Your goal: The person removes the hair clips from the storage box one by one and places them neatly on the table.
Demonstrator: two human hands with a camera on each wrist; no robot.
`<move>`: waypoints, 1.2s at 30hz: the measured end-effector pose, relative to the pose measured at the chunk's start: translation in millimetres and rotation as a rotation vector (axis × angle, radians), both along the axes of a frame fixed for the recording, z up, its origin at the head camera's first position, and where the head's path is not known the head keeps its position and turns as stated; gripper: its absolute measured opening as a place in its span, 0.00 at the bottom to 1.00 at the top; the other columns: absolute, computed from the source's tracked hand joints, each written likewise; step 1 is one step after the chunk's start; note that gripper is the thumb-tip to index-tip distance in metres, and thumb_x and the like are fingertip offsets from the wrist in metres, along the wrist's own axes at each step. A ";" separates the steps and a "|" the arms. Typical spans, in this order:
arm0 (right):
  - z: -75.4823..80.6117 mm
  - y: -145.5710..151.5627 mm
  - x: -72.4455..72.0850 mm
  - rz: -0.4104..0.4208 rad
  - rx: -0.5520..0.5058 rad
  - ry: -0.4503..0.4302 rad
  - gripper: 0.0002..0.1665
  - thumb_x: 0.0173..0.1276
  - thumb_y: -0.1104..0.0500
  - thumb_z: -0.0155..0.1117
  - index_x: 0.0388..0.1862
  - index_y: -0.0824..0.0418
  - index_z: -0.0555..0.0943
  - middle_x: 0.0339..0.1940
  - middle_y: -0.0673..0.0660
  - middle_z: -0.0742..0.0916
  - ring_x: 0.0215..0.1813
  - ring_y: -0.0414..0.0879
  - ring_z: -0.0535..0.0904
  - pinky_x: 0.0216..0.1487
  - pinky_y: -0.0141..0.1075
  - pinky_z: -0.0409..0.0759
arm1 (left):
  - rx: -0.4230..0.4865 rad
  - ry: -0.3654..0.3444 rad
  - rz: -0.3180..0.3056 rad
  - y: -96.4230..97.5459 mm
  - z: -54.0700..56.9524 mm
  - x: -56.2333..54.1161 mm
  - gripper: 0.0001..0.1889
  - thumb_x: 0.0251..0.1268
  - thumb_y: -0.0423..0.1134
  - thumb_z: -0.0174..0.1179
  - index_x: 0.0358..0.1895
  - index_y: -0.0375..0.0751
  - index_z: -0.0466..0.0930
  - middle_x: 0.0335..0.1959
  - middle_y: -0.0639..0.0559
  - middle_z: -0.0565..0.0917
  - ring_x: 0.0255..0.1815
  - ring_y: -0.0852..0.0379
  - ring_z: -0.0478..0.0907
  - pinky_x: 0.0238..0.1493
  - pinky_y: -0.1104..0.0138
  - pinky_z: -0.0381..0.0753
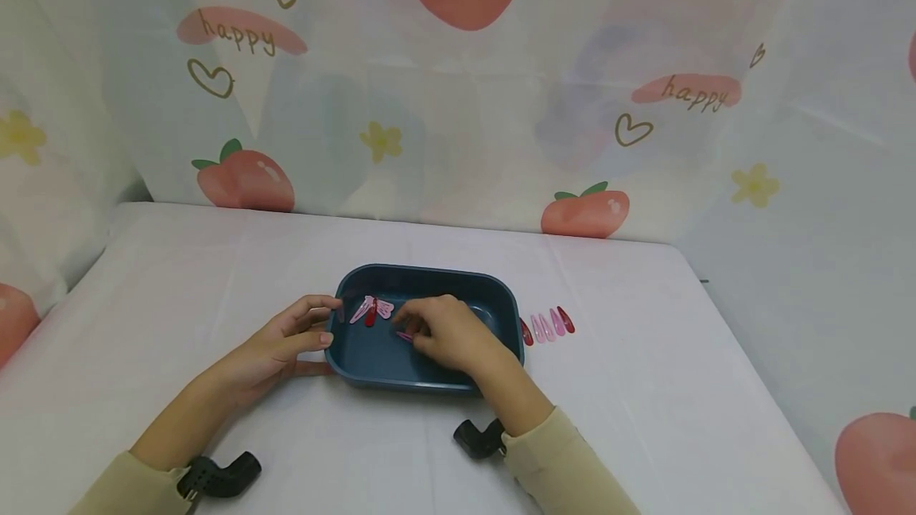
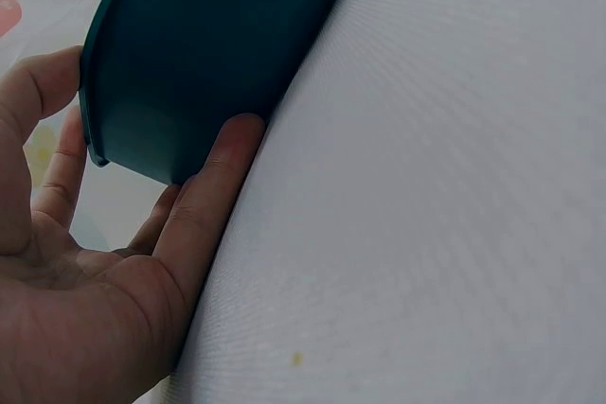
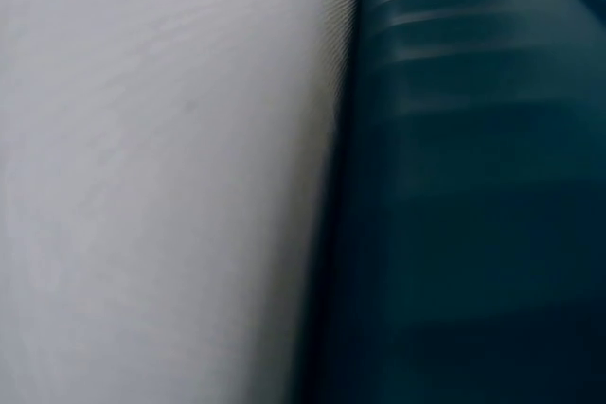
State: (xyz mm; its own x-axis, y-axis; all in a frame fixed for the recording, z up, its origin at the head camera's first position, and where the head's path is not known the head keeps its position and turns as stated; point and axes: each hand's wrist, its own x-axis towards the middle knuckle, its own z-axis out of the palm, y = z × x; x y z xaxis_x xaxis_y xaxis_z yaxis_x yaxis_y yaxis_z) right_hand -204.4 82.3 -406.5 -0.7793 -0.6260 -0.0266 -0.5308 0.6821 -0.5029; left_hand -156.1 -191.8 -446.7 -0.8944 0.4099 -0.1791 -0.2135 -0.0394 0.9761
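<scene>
My left hand [image 1: 275, 344] is at the left end of a dark teal rectangular tray [image 1: 422, 384]. In the left wrist view its relaxed fingers touch the tray's rim and outer wall, one finger low along the tablecloth. Over the tray's inside, my right hand [image 1: 451, 332] has curled fingers and pinches a pink hair clip [image 1: 404, 335], most of it hidden by the fingers. Left of that hand, a red hair clip [image 1: 370, 315] lies between pink hair clips [image 1: 384, 309] on the tray floor. The right wrist view shows only the tray's outer side and a fingertip.
Outside the tray's right end, a slanted row of pink clips [image 1: 548, 327] lies on the white tablecloth [image 1: 644, 388], with a red clip [image 1: 565, 319] at its far end and another red clip [image 1: 526, 332] beside the tray. A printed fabric backdrop [image 1: 458, 118] stands behind the table.
</scene>
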 end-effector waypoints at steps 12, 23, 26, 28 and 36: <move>7.6 11.0 -10.4 -0.005 -0.221 -0.149 0.22 0.66 0.68 0.60 0.56 0.50 0.84 0.34 0.50 0.82 0.33 0.42 0.79 0.32 0.34 0.79 | 0.009 0.000 -0.006 2.5 1.7 -2.4 0.27 0.74 0.36 0.56 0.72 0.42 0.58 0.76 0.35 0.53 0.75 0.30 0.53 0.57 0.41 0.79; 28.3 37.0 -16.7 -0.038 -0.508 -0.371 0.22 0.70 0.69 0.54 0.61 0.61 0.80 0.38 0.61 0.80 0.37 0.52 0.83 0.45 0.39 0.86 | 0.007 -0.012 0.018 3.9 1.4 -3.7 0.30 0.74 0.36 0.56 0.75 0.45 0.57 0.77 0.37 0.54 0.74 0.31 0.58 0.56 0.43 0.80; 32.0 51.8 -18.5 -0.070 -0.567 -0.389 0.22 0.70 0.70 0.53 0.61 0.63 0.79 0.39 0.62 0.79 0.38 0.52 0.82 0.46 0.41 0.87 | 0.008 -0.015 0.030 5.1 1.2 -2.9 0.31 0.74 0.36 0.57 0.76 0.45 0.57 0.76 0.37 0.56 0.72 0.33 0.62 0.55 0.44 0.81; 35.3 62.1 -18.5 -0.092 -0.596 -0.394 0.23 0.70 0.70 0.53 0.62 0.64 0.78 0.40 0.62 0.78 0.38 0.52 0.82 0.47 0.42 0.87 | 0.011 -0.013 0.038 6.4 0.9 -2.2 0.31 0.73 0.36 0.57 0.76 0.45 0.58 0.76 0.37 0.57 0.71 0.33 0.63 0.55 0.44 0.81; 39.5 97.1 -17.4 -0.157 -0.626 -0.364 0.22 0.72 0.66 0.59 0.64 0.62 0.76 0.42 0.62 0.79 0.40 0.52 0.86 0.48 0.39 0.87 | 0.007 -0.014 0.063 7.1 0.3 2.0 0.31 0.73 0.35 0.58 0.75 0.45 0.58 0.75 0.36 0.58 0.71 0.33 0.63 0.53 0.44 0.82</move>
State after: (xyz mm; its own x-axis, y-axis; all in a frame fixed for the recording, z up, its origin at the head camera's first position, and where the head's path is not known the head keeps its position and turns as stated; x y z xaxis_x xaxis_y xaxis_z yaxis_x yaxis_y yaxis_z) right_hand -221.8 179.4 -367.0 -0.8708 -0.4909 0.0255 -0.1765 0.2638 -0.9483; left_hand -154.1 -184.7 -446.4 -0.9159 0.3540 -0.1893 -0.2244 -0.0604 0.9726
